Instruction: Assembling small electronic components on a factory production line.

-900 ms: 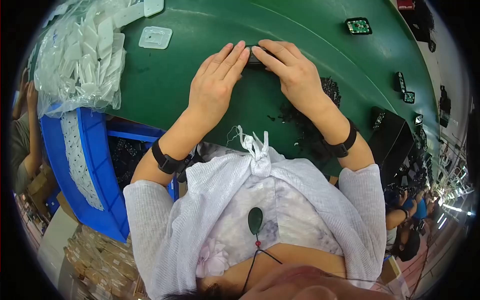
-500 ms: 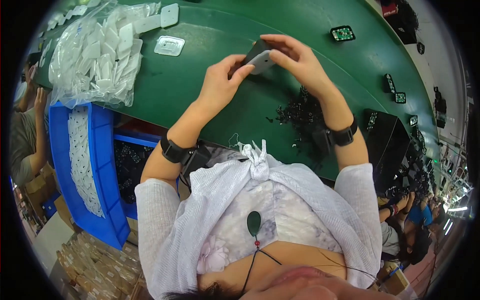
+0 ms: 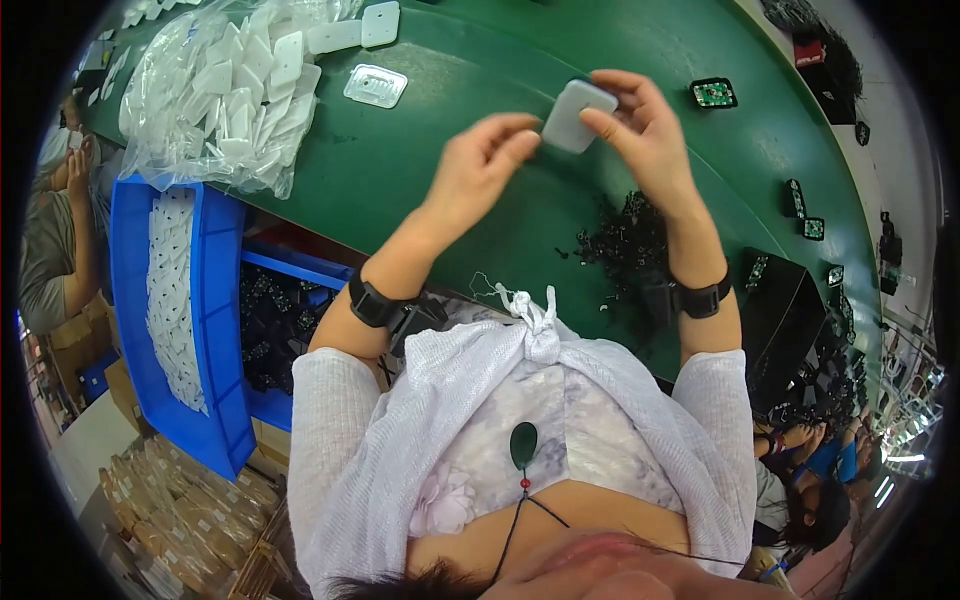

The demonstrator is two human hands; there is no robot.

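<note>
My right hand (image 3: 652, 140) grips a small black plastic case with a white rounded cover plate (image 3: 568, 120) on its upper face. The thumb presses on the white plate while the fingers wrap the far edge. My left hand (image 3: 480, 168) is just left of the case, apart from it, with thumb and forefinger bent and a gap between them; nothing shows in it. Below the right hand lies a pile of small black parts (image 3: 628, 240) on the green table (image 3: 470, 60). A clear plastic tray-like piece (image 3: 376, 86) rests farther left.
A clear bag of white plates (image 3: 235, 100) fills the far left, beside loose white plates (image 3: 381, 24). Blue bins (image 3: 222, 330) stand at the left, one with white pieces, another with black parts. Cases with green circuit boards (image 3: 713, 94) and a black box (image 3: 785, 325) are at right.
My left hand has come off the case. My right hand alone now holds it, turned so that the white plate faces up more. The view has shifted slightly.
</note>
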